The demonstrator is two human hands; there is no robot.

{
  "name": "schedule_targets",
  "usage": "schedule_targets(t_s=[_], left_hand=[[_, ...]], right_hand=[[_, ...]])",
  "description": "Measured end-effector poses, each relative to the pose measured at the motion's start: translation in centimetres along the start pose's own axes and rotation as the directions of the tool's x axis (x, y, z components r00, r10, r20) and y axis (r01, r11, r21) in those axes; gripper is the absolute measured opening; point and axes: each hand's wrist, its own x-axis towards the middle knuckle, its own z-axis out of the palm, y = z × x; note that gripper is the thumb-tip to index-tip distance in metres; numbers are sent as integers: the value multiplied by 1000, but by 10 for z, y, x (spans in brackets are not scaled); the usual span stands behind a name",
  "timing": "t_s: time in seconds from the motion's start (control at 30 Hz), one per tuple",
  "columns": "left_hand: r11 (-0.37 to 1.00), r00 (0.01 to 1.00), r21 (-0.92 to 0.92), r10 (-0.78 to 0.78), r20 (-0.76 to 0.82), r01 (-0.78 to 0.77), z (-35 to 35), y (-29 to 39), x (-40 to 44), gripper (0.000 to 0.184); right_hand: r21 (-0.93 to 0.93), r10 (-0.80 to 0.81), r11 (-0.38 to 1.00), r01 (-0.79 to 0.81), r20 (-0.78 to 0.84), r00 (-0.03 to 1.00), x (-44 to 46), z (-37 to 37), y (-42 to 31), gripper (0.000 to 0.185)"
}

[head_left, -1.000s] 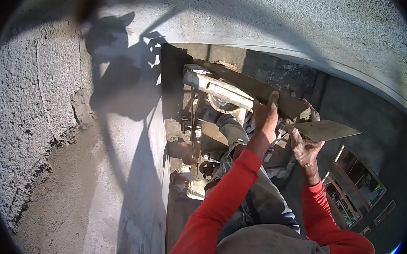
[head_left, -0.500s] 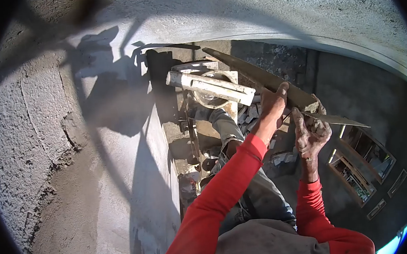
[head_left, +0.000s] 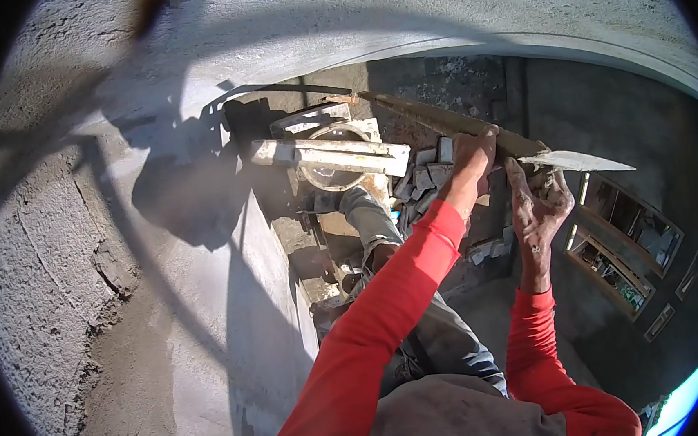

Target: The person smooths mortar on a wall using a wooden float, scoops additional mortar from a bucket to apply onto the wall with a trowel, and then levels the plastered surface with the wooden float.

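My left hand (head_left: 473, 163) is closed around a long, narrow mortar-stained board (head_left: 431, 117), which slants from the far middle toward my right hand. My right hand (head_left: 538, 207) grips a trowel, its fingers partly curled and coated with mortar. The trowel's pointed blade (head_left: 586, 160) juts out to the right with its pale flat face visible, its base at the near end of the board. Its handle is mostly hidden in my fingers. Some wet mortar shows between blade and fingers.
A plastered wall (head_left: 202, 377) runs close along the left, with a rough patch (head_left: 41, 267). Below stand a round bucket (head_left: 338, 178) and a whitish plank (head_left: 344, 157) lying across it. Broken tiles (head_left: 424, 181) lie beyond my left arm. A window frame (head_left: 621, 237) is at right.
The trowel blade has turned from edge-on to show its flat face, and rises against the board's end. Both hands sit slightly farther right, and the view has shifted a little.
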Motion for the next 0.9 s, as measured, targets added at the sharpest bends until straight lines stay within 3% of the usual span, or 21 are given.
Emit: schedule_targets(t_s=[0.1,0.2,0.23,0.27,0.33,0.37,0.4,0.43,0.47,0.5,0.53,0.57,0.67,0.73,0.77,0.8,0.83,0.87,0.9], left_hand=[[979,986,-158,-105,128,125,2,23,-12,51],[958,990,-268,-72,121,103,-11,34,-36,45],[988,998,-149,-27,55,35,-24,21,-27,47],[970,985,-223,128,115,-100,-47,-12,-2,49],[964,994,-262,-14,109,42,-107,-24,-12,52],[949,996,-310,-30,83,55,-146,-44,-8,52],[976,1000,-216,-9,17,12,-182,-57,-21,67],[970,998,-243,0,-65,-15,-225,-87,-25,65],[963,989,-265,8,-146,-47,-267,-117,-29,63],[962,962,-271,-52,-268,-23,-299,-137,-43,60],[954,959,-295,-26,-283,-61,-351,-173,-55,61],[977,927,-214,-77,-368,-3,-375,-181,-76,62],[975,816,-215,-175,-552,64,-427,-219,-144,56],[980,757,-197,-146,-637,24,-458,-266,-172,46],[984,746,-173,-145,-651,40,-476,-290,-178,44],[991,750,-110,-126,-649,70,-493,-315,-180,42],[980,788,150,-11,-616,130,-522,-356,-176,41],[889,820,422,104,-562,176,-544,-392,-173,40],[713,859,677,220,-462,182,-571,-435,-161,40]], right_hand=[[-47,-7,999,9,47,999,26,3,12,31],[-41,-36,998,40,103,994,68,44,83,28],[-30,-160,987,161,33,987,82,71,124,28],[-26,-280,960,279,-32,960,94,94,152,29],[236,-123,965,116,15,992,124,102,143,31],[186,-155,972,146,35,987,136,104,130,31],[130,-178,977,170,51,983,146,106,122,31],[168,-173,971,169,7,985,164,116,136,28],[416,-126,901,126,-27,992,178,130,145,28],[74,-265,960,270,-76,961,197,134,158,27],[-282,-403,885,369,-72,912,210,131,165,27],[-400,-474,829,392,-129,871,211,134,150,28],[-140,-183,978,152,-242,953,190,129,119,27],[66,-44,996,55,-162,986,157,124,126,29],[38,4,999,1,-116,993,137,120,143,32],[-87,131,988,-130,4,991,109,112,132,34],[-111,210,974,-198,106,972,85,109,144,35],[-247,170,961,-124,173,970,69,112,197,43],[-30,235,971,-236,263,936,35,113,203,39]])
